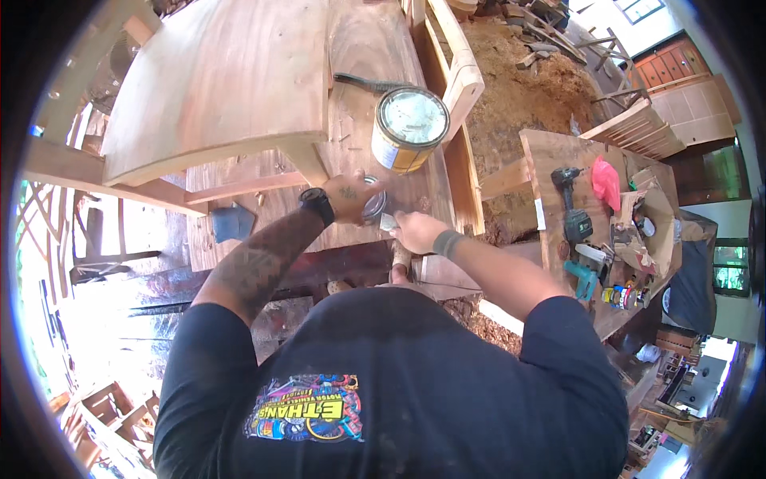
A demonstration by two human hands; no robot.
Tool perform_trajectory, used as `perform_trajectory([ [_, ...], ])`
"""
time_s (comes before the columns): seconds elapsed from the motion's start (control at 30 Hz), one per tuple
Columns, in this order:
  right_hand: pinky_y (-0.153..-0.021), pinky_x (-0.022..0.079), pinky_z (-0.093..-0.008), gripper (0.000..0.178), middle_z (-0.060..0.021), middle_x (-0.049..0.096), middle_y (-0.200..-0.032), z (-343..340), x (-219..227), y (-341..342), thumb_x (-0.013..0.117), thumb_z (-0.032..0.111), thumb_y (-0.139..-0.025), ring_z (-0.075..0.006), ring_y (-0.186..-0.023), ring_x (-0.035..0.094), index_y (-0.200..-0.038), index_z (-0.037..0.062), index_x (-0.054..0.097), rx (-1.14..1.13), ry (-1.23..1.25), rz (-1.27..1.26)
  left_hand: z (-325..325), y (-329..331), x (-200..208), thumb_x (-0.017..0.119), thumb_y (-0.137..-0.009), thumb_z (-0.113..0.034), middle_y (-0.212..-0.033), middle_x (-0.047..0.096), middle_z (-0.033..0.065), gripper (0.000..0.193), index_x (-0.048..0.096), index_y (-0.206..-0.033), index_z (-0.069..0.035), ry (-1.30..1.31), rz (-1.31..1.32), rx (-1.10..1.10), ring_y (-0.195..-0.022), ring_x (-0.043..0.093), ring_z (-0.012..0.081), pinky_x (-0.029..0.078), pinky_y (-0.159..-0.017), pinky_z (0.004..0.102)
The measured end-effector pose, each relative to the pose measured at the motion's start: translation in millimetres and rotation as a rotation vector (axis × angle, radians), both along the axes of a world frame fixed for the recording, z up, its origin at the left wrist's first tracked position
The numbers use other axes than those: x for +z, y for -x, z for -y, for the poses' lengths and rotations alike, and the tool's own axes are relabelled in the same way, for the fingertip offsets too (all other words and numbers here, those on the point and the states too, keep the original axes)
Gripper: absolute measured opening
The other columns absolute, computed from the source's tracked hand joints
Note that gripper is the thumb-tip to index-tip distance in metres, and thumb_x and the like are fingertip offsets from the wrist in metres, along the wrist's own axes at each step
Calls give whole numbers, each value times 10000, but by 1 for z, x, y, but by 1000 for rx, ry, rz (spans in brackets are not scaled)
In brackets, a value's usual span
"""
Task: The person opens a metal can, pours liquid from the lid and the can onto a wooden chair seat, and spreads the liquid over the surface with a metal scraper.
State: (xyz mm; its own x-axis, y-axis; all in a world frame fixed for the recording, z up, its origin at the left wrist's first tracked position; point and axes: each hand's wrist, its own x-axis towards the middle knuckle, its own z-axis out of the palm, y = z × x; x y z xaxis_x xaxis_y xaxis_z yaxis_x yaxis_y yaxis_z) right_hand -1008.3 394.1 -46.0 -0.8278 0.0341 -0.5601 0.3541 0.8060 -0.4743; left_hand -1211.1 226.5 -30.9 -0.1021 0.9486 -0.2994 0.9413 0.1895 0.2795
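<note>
My left hand [349, 199] is closed around the side of a small round can [374, 196] standing on the wooden work surface. Close to the can's near right side, my right hand [420, 232] pinches a small, flat, pale piece [388, 222]. Its exact kind cannot be made out. Just beyond my hands stands a large yellow-and-white can [391, 154], its round top smeared whitish. A dark, long-handled brush-like tool [369, 83] lies behind that can.
A curved wooden chair panel [231, 72] on a frame stands at the left. A crumpled blue-grey piece [231, 223] lies beneath it. On a side table [550, 160] at the right are a cordless drill [570, 199], a pink bag [608, 185] and a teal tool [582, 279]. Sawdust [527, 96] covers the ground beyond.
</note>
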Motion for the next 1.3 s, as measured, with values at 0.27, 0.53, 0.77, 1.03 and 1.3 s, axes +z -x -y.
perform_trajectory([
  [0.27, -572, 580, -431, 378, -192, 750, -1022, -4, 26, -22, 632, 282, -1119, -260, -715, 733, -1290, -53, 592, -384, 388, 109, -3, -5, 9, 1058, -667, -336, -1338, 668, 256, 1104, 530, -1635, -300, -17, 48, 72, -1143, 767, 460, 661, -955, 534],
  [0.53, -524, 563, -324, 275, -133, 733, -928, -12, 13, -38, 623, 118, -1095, -155, -666, 688, -1314, -43, 577, -812, 922, -137, -11, -11, 15, 1062, -586, -196, -1459, 557, 212, 1029, 587, -1497, -240, -69, 151, 129, -1235, 721, 466, 639, -1022, 534],
  [0.77, -545, 568, -327, 276, -139, 742, -941, -16, 20, -30, 579, 162, -1153, -156, -669, 690, -1310, -61, 629, -586, 791, 104, -7, -4, 8, 1069, -582, -196, -1492, 525, 207, 1075, 562, -1530, -219, -122, 217, 115, -1298, 690, 475, 622, -1070, 536],
  [1.03, -464, 520, -312, 239, -92, 716, -832, -38, 10, -3, 589, 211, -1171, -139, -562, 640, -1163, -16, 662, -476, 878, 234, -10, -8, 14, 1066, -616, -185, -1532, 517, 198, 1079, 540, -1559, -192, -102, 198, 80, -1324, 684, 472, 620, -1094, 530],
  [1.3, -612, 578, -446, 299, -159, 749, -852, -9, 16, -2, 657, 272, -1129, -260, -652, 706, -1066, -20, 681, -224, 407, -56, -10, -14, 17, 1085, -581, -184, -1517, 534, 165, 1072, 564, -1518, -225, -49, 183, 72, -1337, 675, 457, 609, -1110, 529],
])
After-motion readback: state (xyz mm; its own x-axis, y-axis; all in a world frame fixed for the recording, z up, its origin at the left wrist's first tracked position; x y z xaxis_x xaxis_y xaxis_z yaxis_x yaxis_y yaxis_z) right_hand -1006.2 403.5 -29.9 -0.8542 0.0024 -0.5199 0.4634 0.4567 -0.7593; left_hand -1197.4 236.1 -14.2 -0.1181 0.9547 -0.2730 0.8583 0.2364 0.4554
